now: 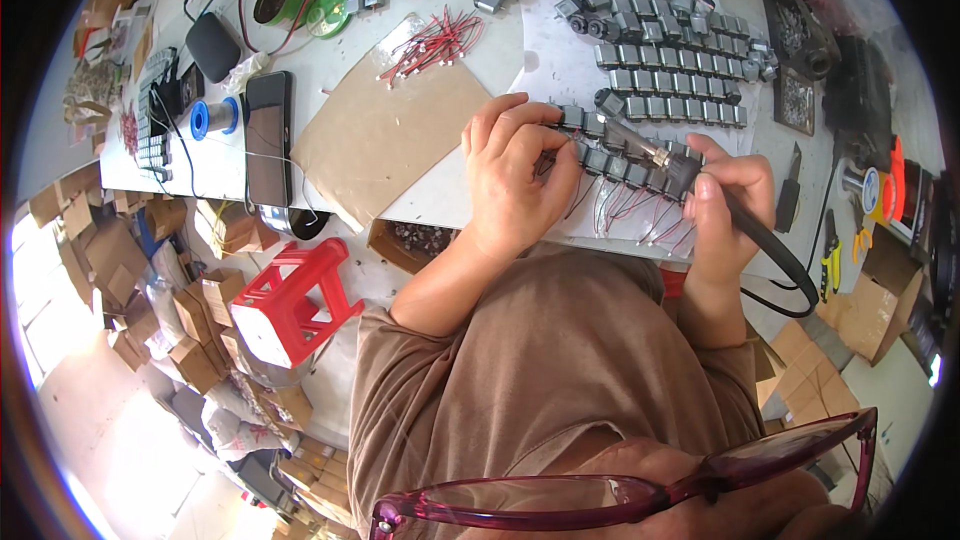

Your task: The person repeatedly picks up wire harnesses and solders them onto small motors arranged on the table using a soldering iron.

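My right hand (730,205) grips a soldering iron (683,172) by its dark handle, the metal tip pointing left over a row of small motors (625,168). Thin red and black wires (610,205) hang from that row toward the table's front edge. At the row's left end, my left hand (515,162) is closed, thumb and fingers pinched together; what lies between them is too small to make out. The iron's tip is close to the left fingers. Beyond both hands, more small silver motors (670,82) stand in rows on white paper.
Loose red wires (435,45) lie on a brown sheet (375,140) to the left. Further left are a phone (268,140) and a blue solder spool (210,119). A black cable (770,235) loops on the right, near yellow-handled cutters (831,255). A red stool (295,300) stands below.
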Motion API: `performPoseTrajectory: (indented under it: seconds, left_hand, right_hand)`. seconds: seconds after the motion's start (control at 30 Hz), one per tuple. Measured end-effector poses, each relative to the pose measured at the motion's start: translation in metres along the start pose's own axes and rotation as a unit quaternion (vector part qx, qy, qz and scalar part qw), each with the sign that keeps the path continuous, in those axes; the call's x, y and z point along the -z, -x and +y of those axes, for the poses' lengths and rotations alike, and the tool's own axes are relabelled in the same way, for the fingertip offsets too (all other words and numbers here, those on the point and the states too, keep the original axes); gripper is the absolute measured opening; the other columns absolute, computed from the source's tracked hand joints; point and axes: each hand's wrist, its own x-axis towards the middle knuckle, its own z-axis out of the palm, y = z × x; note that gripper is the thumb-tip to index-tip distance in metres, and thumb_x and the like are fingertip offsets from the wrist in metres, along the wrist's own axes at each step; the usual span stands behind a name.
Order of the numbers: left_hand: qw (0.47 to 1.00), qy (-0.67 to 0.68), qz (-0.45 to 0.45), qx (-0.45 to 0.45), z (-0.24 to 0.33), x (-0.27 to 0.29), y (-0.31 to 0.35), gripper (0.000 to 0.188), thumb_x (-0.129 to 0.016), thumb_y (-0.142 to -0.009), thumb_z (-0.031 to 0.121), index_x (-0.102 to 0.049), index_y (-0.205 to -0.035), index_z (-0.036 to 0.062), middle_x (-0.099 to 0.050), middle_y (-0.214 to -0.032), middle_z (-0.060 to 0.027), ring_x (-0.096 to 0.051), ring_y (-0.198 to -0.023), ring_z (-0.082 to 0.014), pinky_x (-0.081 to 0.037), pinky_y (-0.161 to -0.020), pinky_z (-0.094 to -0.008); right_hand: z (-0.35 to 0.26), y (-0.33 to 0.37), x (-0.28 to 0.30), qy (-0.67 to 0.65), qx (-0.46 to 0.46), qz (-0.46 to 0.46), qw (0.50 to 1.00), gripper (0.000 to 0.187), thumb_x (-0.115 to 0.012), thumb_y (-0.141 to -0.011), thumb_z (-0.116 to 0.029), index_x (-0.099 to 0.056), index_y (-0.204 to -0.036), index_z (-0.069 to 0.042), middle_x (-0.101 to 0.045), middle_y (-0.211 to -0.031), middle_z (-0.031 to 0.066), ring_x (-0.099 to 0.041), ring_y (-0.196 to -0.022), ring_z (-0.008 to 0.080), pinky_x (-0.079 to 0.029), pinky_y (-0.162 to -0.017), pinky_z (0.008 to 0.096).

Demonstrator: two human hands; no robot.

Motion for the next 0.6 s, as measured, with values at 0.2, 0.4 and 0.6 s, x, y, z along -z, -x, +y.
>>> performPoseTrajectory:
  seconds: [0.2, 0.4, 0.6]
  left_hand:
    - [0.999, 0.048, 0.017, 0.020, -0.003, 0.001, 0.000, 0.012, -0.064, -0.065, -0.002, -0.058, -0.074, 0.0041, -0.059, -0.095, -0.0094, -0.052, -0.094, -0.0267, -0.040, -0.081, -0.0348]
    - [0.994, 0.090, 0.002, 0.062, -0.007, 0.003, 0.002, 0.012, -0.063, -0.066, -0.003, -0.057, -0.074, 0.0034, -0.059, -0.096, -0.0099, -0.053, -0.091, -0.0242, -0.042, -0.078, -0.0324]
    - [0.993, 0.097, -0.001, 0.066, -0.007, 0.003, 0.002, 0.012, -0.062, -0.065, -0.003, -0.055, -0.072, 0.0033, -0.059, -0.096, -0.0104, -0.052, -0.090, -0.0263, -0.042, -0.078, -0.0343]
  right_hand:
    - [-0.004, -0.008, -0.008, -0.008, 0.002, -0.014, 1.000, 0.010, -0.058, -0.076, 0.000, -0.049, -0.077, 0.000, -0.048, -0.067, 0.0031, -0.046, -0.059, 0.0069, -0.043, -0.087, 0.0448]
    - [0.003, -0.011, -0.013, 0.018, -0.007, -0.048, 0.999, 0.009, -0.060, -0.073, 0.000, -0.051, -0.073, -0.001, -0.047, -0.060, 0.0008, -0.044, -0.052, 0.0059, -0.045, -0.085, 0.0402]
    - [0.005, -0.012, -0.016, 0.030, -0.003, -0.058, 0.998, 0.010, -0.061, -0.073, 0.000, -0.051, -0.073, -0.002, -0.046, -0.058, 0.0001, -0.044, -0.051, 0.0057, -0.046, -0.083, 0.0385]
